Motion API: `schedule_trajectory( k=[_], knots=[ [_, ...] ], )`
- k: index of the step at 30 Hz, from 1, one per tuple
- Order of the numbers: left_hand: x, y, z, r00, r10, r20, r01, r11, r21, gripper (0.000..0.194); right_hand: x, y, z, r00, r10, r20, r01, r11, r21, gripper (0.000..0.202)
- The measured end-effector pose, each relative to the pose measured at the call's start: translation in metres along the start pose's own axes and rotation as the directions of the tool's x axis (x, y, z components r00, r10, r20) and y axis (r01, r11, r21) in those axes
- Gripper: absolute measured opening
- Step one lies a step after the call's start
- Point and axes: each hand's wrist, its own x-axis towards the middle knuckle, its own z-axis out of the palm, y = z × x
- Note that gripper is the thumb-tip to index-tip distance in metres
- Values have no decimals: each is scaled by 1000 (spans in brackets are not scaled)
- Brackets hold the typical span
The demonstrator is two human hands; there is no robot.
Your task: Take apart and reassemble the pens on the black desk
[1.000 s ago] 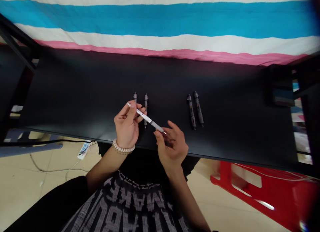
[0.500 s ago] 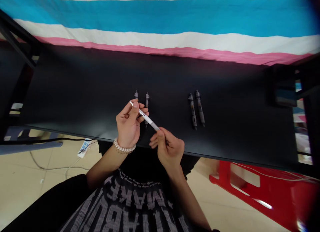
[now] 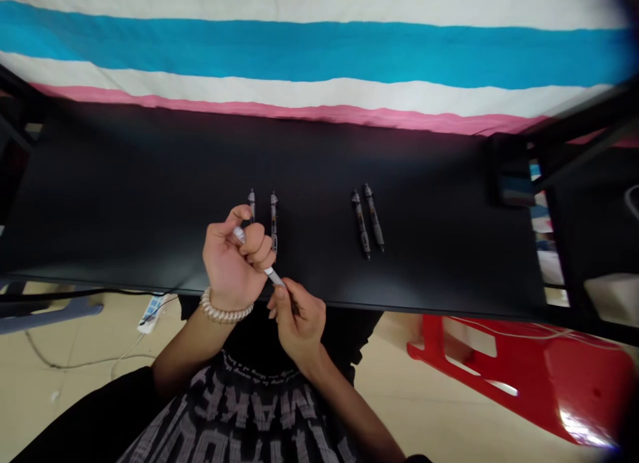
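My left hand [image 3: 234,260] is wrapped round a white pen [image 3: 273,275], with its pale end showing between thumb and curled fingers. My right hand [image 3: 302,316] pinches the grey lower end of the same pen, near the table's front edge. Just beyond my left hand lie two dark clear-barrelled pens, the left one [image 3: 252,200] partly hidden by my fingers and the other [image 3: 274,217] beside it. Farther right, two similar pens lie close together, one [image 3: 361,223] left of the other [image 3: 374,217]. A coiled band [image 3: 224,313] circles my left wrist.
The black table [image 3: 439,250] runs across the view, backed by a striped cloth [image 3: 319,50]. A red plastic stool [image 3: 524,376] stands on the floor at right. A power strip [image 3: 151,313] with cords lies on the floor at left.
My left hand has gone from a fingertip hold to fingers wrapped round the white pen. My right hand still pinches its lower end. The whole view has shifted slightly.
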Motion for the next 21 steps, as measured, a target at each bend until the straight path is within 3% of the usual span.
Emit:
schedule_trajectory(
  k=[4, 8, 11, 13, 15, 18, 21],
  knots=[
    [2, 2, -1, 998, 5, 56, -6, 1000, 11, 36, 4, -2, -6, 995, -97, -13, 95, 989, -112, 17],
    [11, -9, -3, 988, -53, 143, 37, 993, 110, 36, 10, -3, -17, 983, -179, -36, 165, 958, -235, 22],
    [20, -15, -10, 987, -10, 160, -38, 956, 292, 54, 19, 6, -35, 962, -198, -187, 104, 902, -419, 26],
    [24, -13, -20, 984, 86, 156, -143, 906, 399, 50, 28, 16, -51, 920, -255, -297, 26, 797, -604, 29],
    [27, -5, -33, 968, 196, 157, -249, 823, 511, 43, 36, 27, -68, 898, -282, -339, -64, 678, -732, 33],
    [31, 8, -54, 895, 409, 176, -402, 571, 716, 22, 43, 36, -83, 867, -237, -438, -245, 563, -790, 41],
    [32, 13, -71, 834, 476, 281, -462, 321, 827, 13, 42, 30, -74, 858, -260, -443, -214, 603, -768, 41]
  ],
)
